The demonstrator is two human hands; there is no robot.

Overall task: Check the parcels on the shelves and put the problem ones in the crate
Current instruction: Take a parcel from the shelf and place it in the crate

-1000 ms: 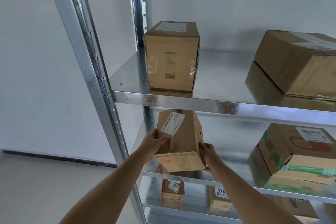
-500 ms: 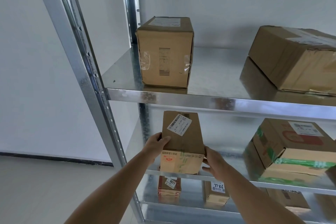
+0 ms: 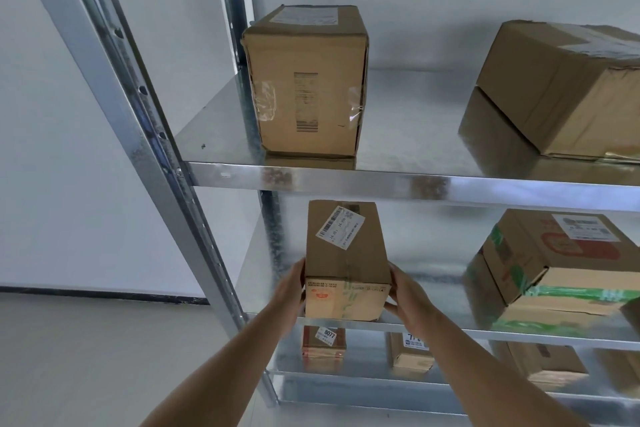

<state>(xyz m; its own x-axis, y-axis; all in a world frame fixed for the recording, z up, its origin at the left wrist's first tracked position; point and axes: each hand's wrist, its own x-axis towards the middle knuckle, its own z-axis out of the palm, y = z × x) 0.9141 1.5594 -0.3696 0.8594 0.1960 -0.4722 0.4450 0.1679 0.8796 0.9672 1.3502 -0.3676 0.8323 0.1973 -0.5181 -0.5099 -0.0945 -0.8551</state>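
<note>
A small cardboard parcel (image 3: 346, 263) is seen standing at the front edge of the middle shelf (image 3: 519, 331), its near face just over the shelf lip, with a white barcode label (image 3: 340, 227) stuck askew on its top. It is gripped from both sides: the left hand (image 3: 291, 291) is pressed flat against its 9 o'clock side, fingers mostly hidden behind the box, and the right hand (image 3: 407, 298) is curled round its lower 3 o'clock corner.

Seven parcels in all can be counted. Two are placed on the top shelf (image 3: 415, 184): an upright box (image 3: 306, 83) at 12 o'clock from the held one, and a wide box (image 3: 568, 90) at 2 o'clock, cut off by the frame. On the middle shelf a second parcel, with green tape (image 3: 554, 270), is set at 3 o'clock, well apart from the held one. On the lower shelf (image 3: 346, 376) three are partly seen: one marked 8077 (image 3: 323, 345), one beside it (image 3: 410, 355), and one further right (image 3: 547, 364).

Open shelf room is left between the held parcel and the green-taped one. The steel upright (image 3: 149, 135) is found near the left hand, at 9 o'clock.
</note>
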